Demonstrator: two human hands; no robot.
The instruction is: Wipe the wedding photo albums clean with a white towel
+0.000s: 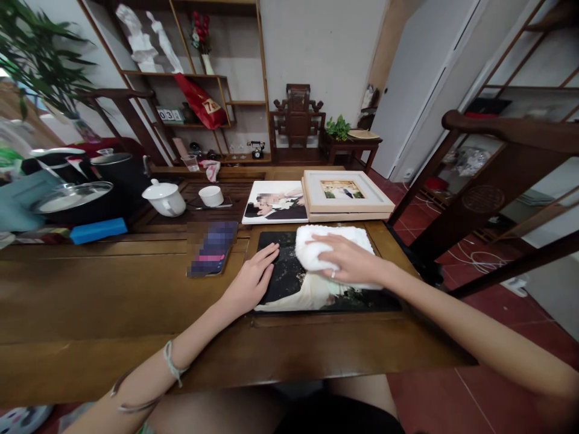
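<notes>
A dark photo panel point(283, 277) with a pale dress in its picture lies flat on the wooden table in front of me. My left hand point(254, 276) rests on its left edge, fingers stretched out and holding nothing. On the panel's upper right, my right hand point(346, 258) presses down on a white cloth point(312, 247), with the fingers curled over it. The cloth hides part of the picture. Just beyond the panel are a white-edged photo print point(275, 202) and a stack of framed photos point(348, 191). To the left of my left hand lies a phone point(212, 248).
A white lidded cup point(164, 198) and a small white bowl point(211, 195) stand on a dark tea tray at the back left. Further left are a black pan point(76, 202) and a blue box point(98, 230). A wooden chair point(493, 193) stands close on the right.
</notes>
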